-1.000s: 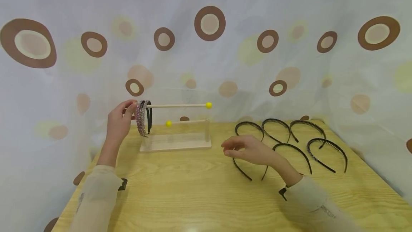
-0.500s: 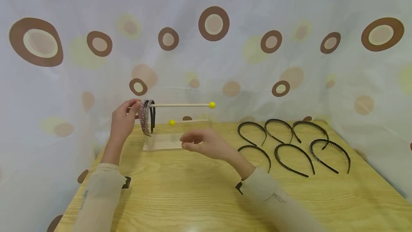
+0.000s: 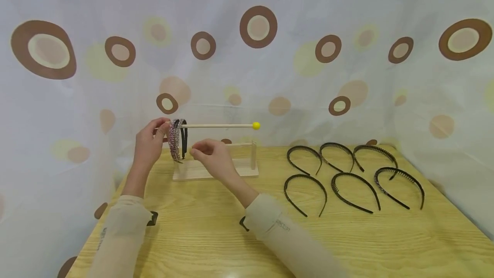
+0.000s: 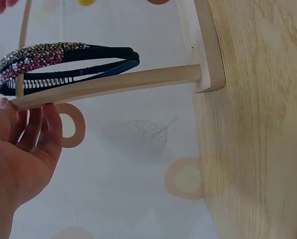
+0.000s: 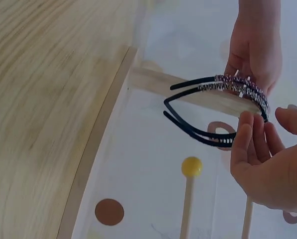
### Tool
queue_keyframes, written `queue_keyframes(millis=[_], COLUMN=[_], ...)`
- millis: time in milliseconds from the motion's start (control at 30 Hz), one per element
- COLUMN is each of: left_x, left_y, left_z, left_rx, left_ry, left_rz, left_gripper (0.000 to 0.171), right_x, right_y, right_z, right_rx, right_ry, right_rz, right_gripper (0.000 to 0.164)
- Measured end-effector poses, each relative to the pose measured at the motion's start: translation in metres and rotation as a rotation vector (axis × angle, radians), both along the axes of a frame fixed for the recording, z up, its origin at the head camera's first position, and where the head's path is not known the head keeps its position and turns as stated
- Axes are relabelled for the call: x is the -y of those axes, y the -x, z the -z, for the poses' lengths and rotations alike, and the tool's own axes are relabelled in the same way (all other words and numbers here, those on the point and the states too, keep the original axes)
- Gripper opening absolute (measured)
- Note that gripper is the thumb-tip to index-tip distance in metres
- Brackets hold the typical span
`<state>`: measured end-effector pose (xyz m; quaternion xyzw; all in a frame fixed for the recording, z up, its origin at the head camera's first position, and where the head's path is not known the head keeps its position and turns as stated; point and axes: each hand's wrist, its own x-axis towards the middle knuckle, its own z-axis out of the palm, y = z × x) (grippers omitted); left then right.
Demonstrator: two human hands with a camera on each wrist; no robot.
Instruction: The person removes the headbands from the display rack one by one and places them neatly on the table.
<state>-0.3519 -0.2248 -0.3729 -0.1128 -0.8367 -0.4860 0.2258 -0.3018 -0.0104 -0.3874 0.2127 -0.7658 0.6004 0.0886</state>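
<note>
Two black headbands [image 3: 175, 140] with pink and silver sparkling stones hang side by side at the left end of the upper rod [image 3: 216, 126] of a wooden stand [image 3: 247, 167]. My left hand [image 3: 148, 143] pinches the top of the stand's left post [image 4: 113, 87], thumb and fingers on opposite sides of the wood. Just right of the hanging headbands [image 5: 240, 87] is my right hand [image 3: 216, 158], fingers bent and thumb apart, holding nothing. In the right wrist view its fingertips [image 5: 246, 119] overlap the near side of the headbands. It covers part of the lower rod.
Several dark toothed headbands [image 3: 305, 176] lie in two rows on the right of the wooden table [image 3: 216, 235]. A yellow ball [image 3: 256, 125] caps the upper rod's right end; another yellow ball [image 5: 191, 167] caps the lower rod. A patterned curtain [image 3: 231, 76] stands behind.
My right hand has moved left from above the headbands on the table to the hanging ones. My left hand keeps its grip on the post. The view has shifted slightly.
</note>
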Motion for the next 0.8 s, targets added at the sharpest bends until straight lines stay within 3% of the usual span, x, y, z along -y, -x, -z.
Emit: queue_keyframes(millis=[267, 533, 800], left_x=[0.001, -0.002, 0.001], left_y=[-0.004, 0.001, 0.003], left_z=[0.007, 0.008, 0.004], left_rx=[0.021, 0.003, -0.003], left_ry=[-0.022, -0.049, -0.034], left_rz=[-0.011, 0.0, -0.002], left_gripper=[0.054, 0.053, 0.052], right_x=[0.049, 0.055, 0.055], right_y=[-0.005, 0.002, 0.009], right_z=[0.006, 0.01, 0.005], right_rx=[0.098, 0.063, 0.055], right_ry=[0.059, 0.123, 0.157], right_rz=[0.086, 0.118, 0.096], right_gripper=[0.027, 0.014, 0.015])
